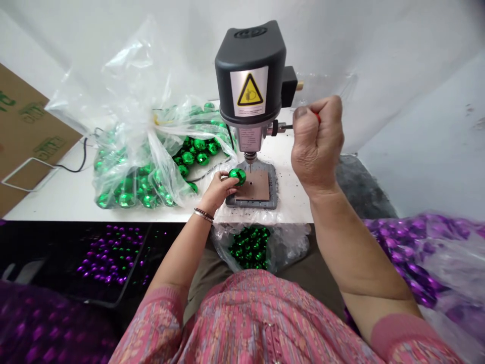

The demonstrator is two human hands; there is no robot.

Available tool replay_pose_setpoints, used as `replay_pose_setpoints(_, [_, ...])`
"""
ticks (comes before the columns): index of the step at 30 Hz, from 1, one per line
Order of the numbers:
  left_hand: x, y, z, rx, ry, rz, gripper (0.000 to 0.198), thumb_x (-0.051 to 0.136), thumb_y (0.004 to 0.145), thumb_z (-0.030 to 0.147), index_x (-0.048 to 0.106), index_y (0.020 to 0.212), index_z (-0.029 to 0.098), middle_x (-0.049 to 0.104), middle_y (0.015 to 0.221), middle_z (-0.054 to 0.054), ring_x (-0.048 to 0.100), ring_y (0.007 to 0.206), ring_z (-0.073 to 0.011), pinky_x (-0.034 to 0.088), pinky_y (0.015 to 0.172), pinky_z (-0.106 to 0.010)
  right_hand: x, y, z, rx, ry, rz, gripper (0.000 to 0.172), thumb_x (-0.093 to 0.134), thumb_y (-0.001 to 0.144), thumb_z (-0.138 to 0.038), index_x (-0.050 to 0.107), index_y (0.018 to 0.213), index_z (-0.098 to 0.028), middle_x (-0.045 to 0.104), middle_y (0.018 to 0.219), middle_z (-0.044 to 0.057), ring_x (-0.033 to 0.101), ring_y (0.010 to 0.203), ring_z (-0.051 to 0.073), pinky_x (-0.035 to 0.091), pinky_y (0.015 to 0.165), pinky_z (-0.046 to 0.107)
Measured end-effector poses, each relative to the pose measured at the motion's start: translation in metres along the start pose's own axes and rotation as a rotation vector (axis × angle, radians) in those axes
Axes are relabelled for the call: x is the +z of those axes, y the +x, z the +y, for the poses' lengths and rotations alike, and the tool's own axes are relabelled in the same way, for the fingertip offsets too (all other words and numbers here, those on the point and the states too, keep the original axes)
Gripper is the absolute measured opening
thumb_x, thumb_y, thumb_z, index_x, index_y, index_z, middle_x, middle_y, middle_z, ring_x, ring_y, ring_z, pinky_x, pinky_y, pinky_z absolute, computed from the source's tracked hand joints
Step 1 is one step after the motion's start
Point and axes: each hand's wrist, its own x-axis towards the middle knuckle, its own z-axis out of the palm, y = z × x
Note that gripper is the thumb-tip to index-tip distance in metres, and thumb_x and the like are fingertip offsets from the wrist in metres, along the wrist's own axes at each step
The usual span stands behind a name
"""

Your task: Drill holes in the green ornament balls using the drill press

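A shiny green faceted ball (237, 176) is pinched in the fingertips of my left hand (220, 191), over the left side of a small brown board (259, 187). That board lies on the grey base (275, 201) of a bench drill press (250, 76), and it has a small dark hole. The drill's chuck (249, 157) is above the board, a little right of the ball; the bit is thin and hard to make out. My right hand (319, 144) is wrapped in a fist around the drill's feed handle, whose red part shows between the fingers.
A clear plastic bag (151, 151) of green balls spreads over the white table (68, 202) left of the drill. Another bag of green balls (250, 247) rests in my lap. Purple balls (409, 253) in plastic lie at right. A cardboard box (34, 121) stands at far left.
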Motion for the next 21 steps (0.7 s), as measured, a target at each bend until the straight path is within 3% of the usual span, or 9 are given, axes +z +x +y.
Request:
replay_pose_setpoints(4, [0.005, 0.004, -0.001, 0.117, 0.226, 0.069, 0.070, 0.078, 0.064, 0.025, 0.050, 0.128, 0.019, 0.069, 0.105, -0.005, 0.067, 0.080, -0.0148, 0.054, 0.071, -0.027, 0.000, 0.001, -0.009, 0.037, -0.040, 0.015, 0.026, 0.042, 0.099, -0.041, 0.036, 0.081, -0.023, 0.047, 0.070, -0.005, 0.050, 0.063, 0.006, 0.044, 0.067, 0.022])
replay_pose_setpoints(9, [0.003, 0.012, -0.006, 0.291, 0.469, 0.034, 0.053, 0.079, 0.067, 0.036, 0.070, 0.116, 0.018, 0.074, 0.106, -0.006, 0.065, 0.100, -0.0227, 0.051, 0.092, -0.035, 0.002, 0.021, -0.022, 0.126, -0.083, 0.007, 0.031, 0.048, 0.097, -0.026, 0.028, 0.074, -0.023, 0.034, 0.064, -0.008, 0.036, 0.060, 0.005, 0.033, 0.067, 0.022])
replay_pose_setpoints(13, [0.004, 0.015, -0.010, 0.277, 0.499, 0.046, 0.050, 0.078, 0.069, 0.039, 0.072, 0.113, 0.017, 0.074, 0.103, -0.006, 0.065, 0.098, -0.0228, 0.050, 0.091, -0.034, 0.006, 0.054, -0.027, 0.250, -0.200, -0.026, 0.042, 0.052, 0.096, -0.022, 0.022, 0.066, -0.022, 0.025, 0.063, -0.008, 0.022, 0.064, 0.005, 0.023, 0.067, 0.025])
replay_pose_setpoints(17, [0.010, 0.014, -0.008, 0.250, 0.577, 0.075, 0.052, 0.078, 0.068, 0.038, 0.070, 0.114, 0.017, 0.073, 0.105, -0.006, 0.064, 0.097, -0.0217, 0.048, 0.090, -0.033, 0.012, 0.081, -0.023, 0.321, -0.267, -0.064, 0.042, 0.045, 0.098, -0.025, 0.023, 0.064, -0.020, 0.023, 0.065, -0.007, 0.019, 0.067, 0.006, 0.019, 0.068, 0.026])
replay_pose_setpoints(21, [0.017, 0.010, -0.004, 0.253, 0.669, 0.052, 0.051, 0.076, 0.070, 0.036, 0.069, 0.117, 0.017, 0.072, 0.107, -0.006, 0.063, 0.091, -0.0193, 0.048, 0.085, -0.031, 0.017, 0.089, -0.019, 0.349, -0.287, -0.072, 0.040, 0.040, 0.100, -0.022, 0.024, 0.063, -0.019, 0.022, 0.066, -0.007, 0.017, 0.069, 0.006, 0.019, 0.071, 0.026])
